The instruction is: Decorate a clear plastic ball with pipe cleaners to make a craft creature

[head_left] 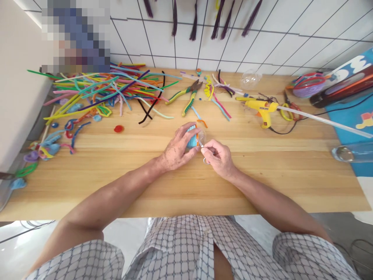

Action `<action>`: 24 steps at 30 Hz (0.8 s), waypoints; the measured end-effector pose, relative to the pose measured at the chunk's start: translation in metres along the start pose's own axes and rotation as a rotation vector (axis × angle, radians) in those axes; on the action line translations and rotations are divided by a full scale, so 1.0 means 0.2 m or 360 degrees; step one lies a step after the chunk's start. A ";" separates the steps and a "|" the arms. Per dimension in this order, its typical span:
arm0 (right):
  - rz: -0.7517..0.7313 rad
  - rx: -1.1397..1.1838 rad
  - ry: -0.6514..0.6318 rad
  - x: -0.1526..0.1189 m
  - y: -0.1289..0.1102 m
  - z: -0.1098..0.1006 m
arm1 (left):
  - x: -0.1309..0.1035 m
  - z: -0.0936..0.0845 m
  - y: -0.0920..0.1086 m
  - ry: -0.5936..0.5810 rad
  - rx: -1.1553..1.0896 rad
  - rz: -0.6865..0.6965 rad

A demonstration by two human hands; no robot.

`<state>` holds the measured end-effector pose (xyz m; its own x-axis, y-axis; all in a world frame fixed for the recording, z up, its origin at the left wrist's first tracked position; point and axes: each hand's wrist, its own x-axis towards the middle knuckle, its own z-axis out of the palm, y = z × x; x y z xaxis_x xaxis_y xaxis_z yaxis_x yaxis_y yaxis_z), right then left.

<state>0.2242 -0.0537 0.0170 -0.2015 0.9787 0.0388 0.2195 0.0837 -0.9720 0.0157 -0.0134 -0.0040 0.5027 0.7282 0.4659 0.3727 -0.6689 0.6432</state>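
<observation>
My left hand [175,151] is closed round a small light-blue ribbed piece [191,140] that looks wound from pipe cleaner. An orange strip [197,137] runs along its right edge. A clear plastic dome [203,135] shows at that same side. In my right hand [220,158] is a small pair of scissors [201,143], with a finger ring showing below my fingers. The scissors' tip points at the orange edge; whether it touches, I cannot tell. Just beyond my fingers lies a short orange pipe cleaner [203,122].
Pliers [190,95] lie ahead, with a heap of coloured pipe cleaners [96,91] to their left. A yellow glue gun [264,111] with a long glue stick and cord is on the right. A red cap [118,128] sits left of my hands; a clear bottle [355,152] lies far right.
</observation>
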 end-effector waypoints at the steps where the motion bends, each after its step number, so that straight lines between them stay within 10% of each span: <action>1: -0.0005 0.0004 -0.0002 0.00 0.00 0.00 | 0.00 0.00 0.00 0.0000 -0.0001 0.0000; 24: -0.0029 0.0043 0.0004 0.01 0.00 0.00 | 0.00 0.01 -0.01 0.0048 -0.0002 0.0050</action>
<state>0.2232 -0.0527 0.0166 -0.2031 0.9775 0.0573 0.1897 0.0967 -0.9771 0.0167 -0.0127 -0.0058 0.4905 0.7110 0.5038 0.3560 -0.6912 0.6289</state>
